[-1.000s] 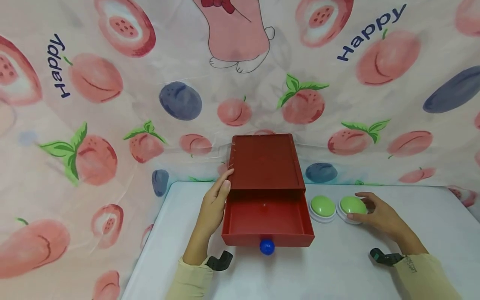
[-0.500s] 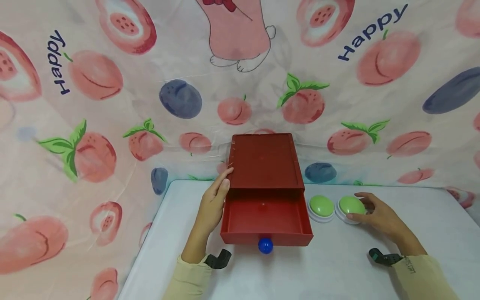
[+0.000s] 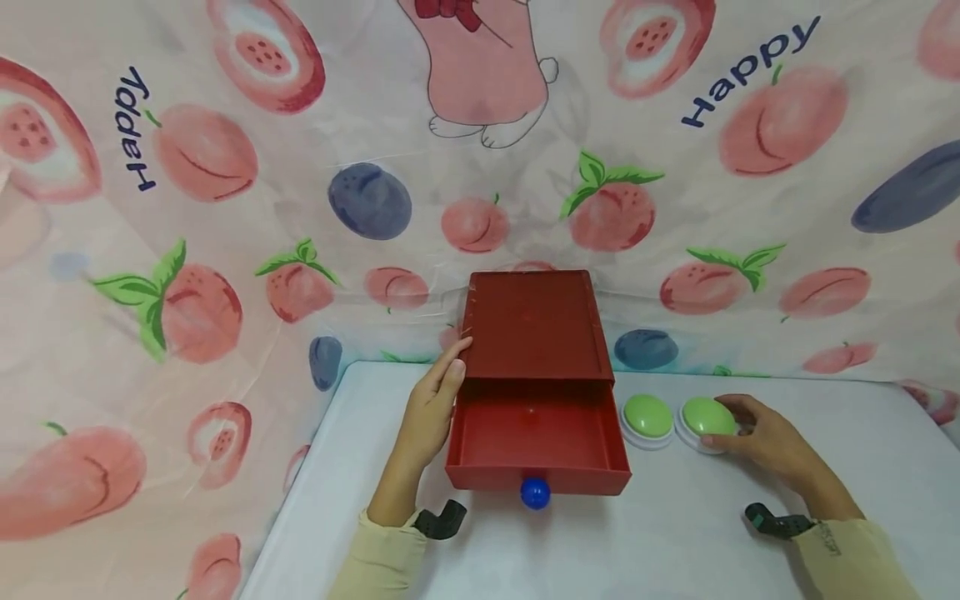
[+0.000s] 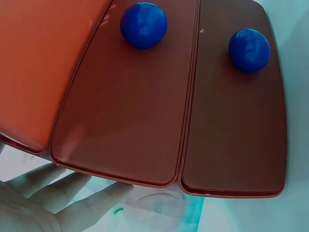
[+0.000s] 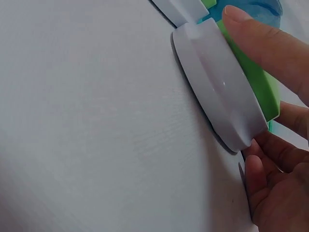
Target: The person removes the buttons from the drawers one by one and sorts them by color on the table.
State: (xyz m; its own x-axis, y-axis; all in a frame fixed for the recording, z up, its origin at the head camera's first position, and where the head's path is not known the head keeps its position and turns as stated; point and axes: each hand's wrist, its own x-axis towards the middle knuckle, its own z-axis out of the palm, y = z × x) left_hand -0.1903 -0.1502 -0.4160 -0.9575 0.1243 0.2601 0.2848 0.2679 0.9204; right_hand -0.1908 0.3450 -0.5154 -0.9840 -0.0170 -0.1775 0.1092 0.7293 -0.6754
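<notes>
A red drawer cabinet [image 3: 532, 325] stands against the back, its top drawer [image 3: 483, 479] pulled out, with a blue knob [image 3: 536, 493] on the front. The drawer shows nothing inside. Against the cabinet's left side rests my left hand [image 3: 426, 421], fingers extended. Two lower drawers [image 4: 116, 111], pushed in, have blue knobs [image 4: 144, 25] too in the left wrist view. To the right sit two green push buttons with white bases. My right hand [image 3: 776, 446] holds the right button [image 3: 703, 412], thumb on the near side and fingers at the far side. The left button [image 3: 648, 415] stands close beside it.
Everything stands on a white table [image 3: 675, 533]. A fruit-print cloth [image 3: 517, 200] hangs behind it and on the left. Black wrist camera mounts [image 3: 441, 521] stick out from both sleeves.
The head view has shifted slightly. My right thumb and forefinger have slid a little to the right on the button. My left hand, cabinet and drawer stay as they were.
</notes>
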